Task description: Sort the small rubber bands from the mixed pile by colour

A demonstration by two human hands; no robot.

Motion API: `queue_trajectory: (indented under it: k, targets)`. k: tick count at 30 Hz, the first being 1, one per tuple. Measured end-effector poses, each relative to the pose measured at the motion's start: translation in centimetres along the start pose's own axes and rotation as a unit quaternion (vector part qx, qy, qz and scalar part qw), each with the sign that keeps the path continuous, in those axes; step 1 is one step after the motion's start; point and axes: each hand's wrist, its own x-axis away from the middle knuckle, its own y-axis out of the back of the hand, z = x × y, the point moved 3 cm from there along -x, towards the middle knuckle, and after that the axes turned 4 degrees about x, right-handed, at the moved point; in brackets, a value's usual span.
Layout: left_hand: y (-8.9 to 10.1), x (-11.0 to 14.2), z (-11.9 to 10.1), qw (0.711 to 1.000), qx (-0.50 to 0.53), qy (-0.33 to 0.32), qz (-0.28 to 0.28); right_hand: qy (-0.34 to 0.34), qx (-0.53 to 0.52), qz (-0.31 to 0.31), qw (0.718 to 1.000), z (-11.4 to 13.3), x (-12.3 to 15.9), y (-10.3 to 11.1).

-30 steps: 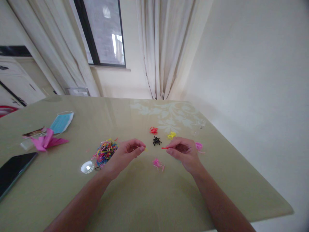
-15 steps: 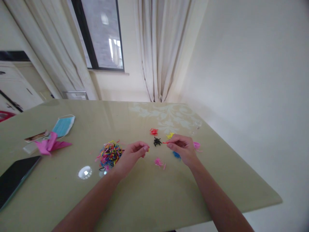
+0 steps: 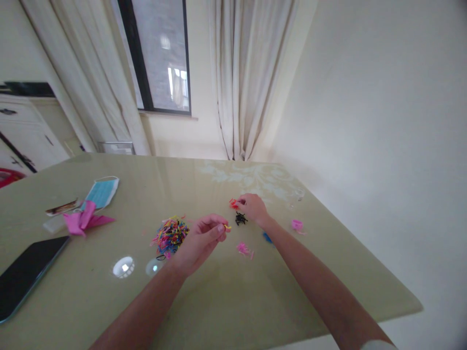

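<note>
A home, I'd say: cream curtains (image 3: 251, 73) and a window (image 3: 164, 53) beyond the left hand (image 3: 202, 240), white cabinet (image 3: 29, 129) farther left.

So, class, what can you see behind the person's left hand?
A multicoloured pile shows beside the left hand, its lower right side cut off by the hand. How far the pile continues behind is covered, so it cannot be seen.

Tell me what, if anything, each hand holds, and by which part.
Left hand: a thin yellow strand, pinched apparently by one end. Right hand, at the pile of red strands: cannot be told.
</note>
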Motion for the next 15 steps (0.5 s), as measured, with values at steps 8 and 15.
queue_trajectory:
  k: [8, 15]
  targets:
    - [-1.1, 1.1, -0.8, 0.997, -0.057, -0.047, 0.0, 0.009, 0.011, -0.044, 0.999, -2.4, 3.0, 1.8]
    - [-1.7, 1.4, -0.7, 0.993, -0.091, -0.068, 0.031, -0.007, -0.042, -0.116, 0.992, -4.4, 6.8, 3.0]
